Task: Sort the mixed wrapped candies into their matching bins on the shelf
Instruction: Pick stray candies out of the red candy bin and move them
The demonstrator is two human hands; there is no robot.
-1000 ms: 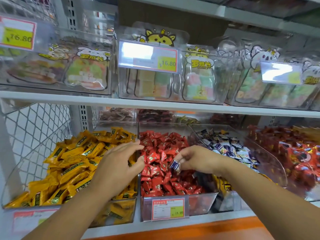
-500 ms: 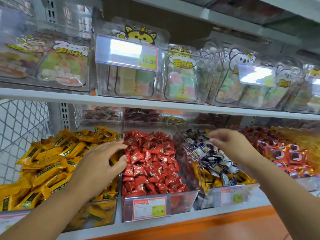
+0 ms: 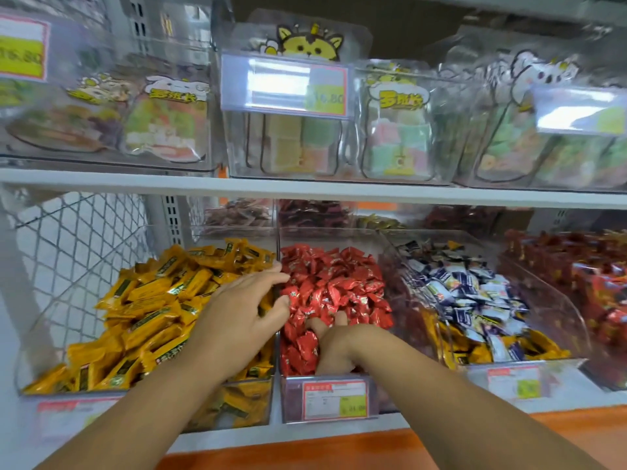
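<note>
Right hand (image 3: 337, 349) had returned from the blue-and-white bin (image 3: 543, 300) at three o'clock into the red candies (image 3: 339, 283), fingers buried, hold impossible to tell, probably seeking another stray. Left hand (image 3: 244, 310) lay spread-fingered at nine o'clock.

Right hand (image 3: 336, 349) dug into red candies (image 3: 339, 283)

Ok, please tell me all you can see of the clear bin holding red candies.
The clear plastic bin stands on the lower shelf between the bins of yellow candies and blue-and-white candies. Shiny red wrapped candies fill it. A red-bordered price tag sits on its front wall. The right hand digs into the candies near the front, fingers hidden.
</note>
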